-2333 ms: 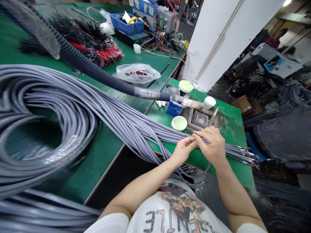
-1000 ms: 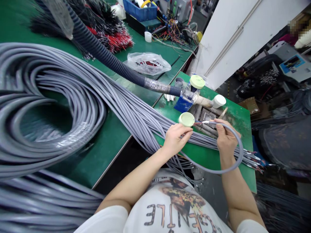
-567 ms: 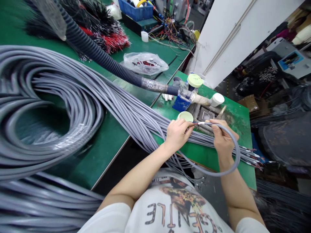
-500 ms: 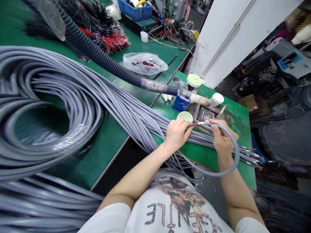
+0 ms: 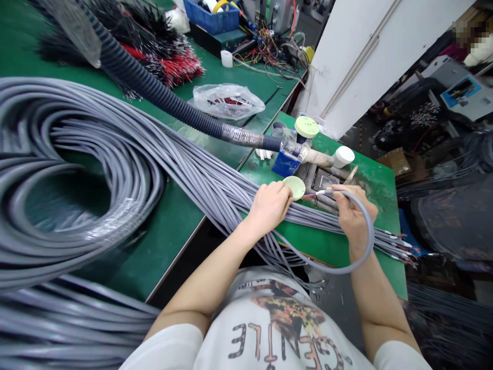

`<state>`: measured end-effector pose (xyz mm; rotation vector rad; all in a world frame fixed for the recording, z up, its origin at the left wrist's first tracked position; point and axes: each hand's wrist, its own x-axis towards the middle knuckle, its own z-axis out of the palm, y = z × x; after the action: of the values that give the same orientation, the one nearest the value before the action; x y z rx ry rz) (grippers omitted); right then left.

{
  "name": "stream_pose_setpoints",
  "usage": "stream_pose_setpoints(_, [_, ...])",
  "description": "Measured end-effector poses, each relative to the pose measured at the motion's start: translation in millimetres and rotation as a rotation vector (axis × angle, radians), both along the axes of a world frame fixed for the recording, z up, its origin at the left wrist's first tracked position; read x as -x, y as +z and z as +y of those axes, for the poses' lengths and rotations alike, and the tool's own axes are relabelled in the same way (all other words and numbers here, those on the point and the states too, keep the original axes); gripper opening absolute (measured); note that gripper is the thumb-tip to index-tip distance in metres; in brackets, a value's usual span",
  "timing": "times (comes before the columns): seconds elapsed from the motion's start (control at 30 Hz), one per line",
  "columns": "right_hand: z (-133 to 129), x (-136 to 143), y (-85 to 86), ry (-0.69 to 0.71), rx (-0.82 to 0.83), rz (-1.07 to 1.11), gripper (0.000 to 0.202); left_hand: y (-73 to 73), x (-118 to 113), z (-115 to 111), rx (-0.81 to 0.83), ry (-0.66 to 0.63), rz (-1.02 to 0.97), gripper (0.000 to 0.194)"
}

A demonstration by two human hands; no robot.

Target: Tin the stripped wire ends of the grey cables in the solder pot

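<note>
White shirt [image 5: 279, 318] reads "GENTLE"; the right hand [image 5: 355, 213] holds grey cable [image 5: 370, 236].

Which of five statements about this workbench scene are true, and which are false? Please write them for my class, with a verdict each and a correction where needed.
1. The right hand holds a grey cable. True.
2. The left hand is gripping the blue box. False: it is near the pale green dish.
3. A clear plastic bag lies on the green bench. True.
4. The coiled cables are bright orange. False: they are grey.
5. The dark hose is ribbed. True.
</note>
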<state>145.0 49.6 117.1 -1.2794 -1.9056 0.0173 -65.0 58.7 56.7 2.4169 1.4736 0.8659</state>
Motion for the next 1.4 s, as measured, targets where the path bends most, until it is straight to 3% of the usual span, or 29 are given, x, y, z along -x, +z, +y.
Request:
stream_pose_setpoints(0.23, [19,3,-1.9,-0.003,-0.018,-0.024,0.014,-24.5,17,3,-0.01,0.208,-0.228,0.02])
stream_pose_setpoints(0.43, [37,9,-9.5,0.019,0.001,-0.095,0.016,-39.5,14,8,-0.013,0.268,-0.304,0.021])
stream_pose_setpoints(0.87, [64,31,-17.2,0.058,0.068,-0.161,0.015,-39.8,14,8,-0.013,0.272,-0.365,0.021])
stream_pose_setpoints(1.4, [78,33,-29.2,0.069,0.128,-0.337,0.02,-40.5,14,9,-0.027,0.261,-0.397,0.019])
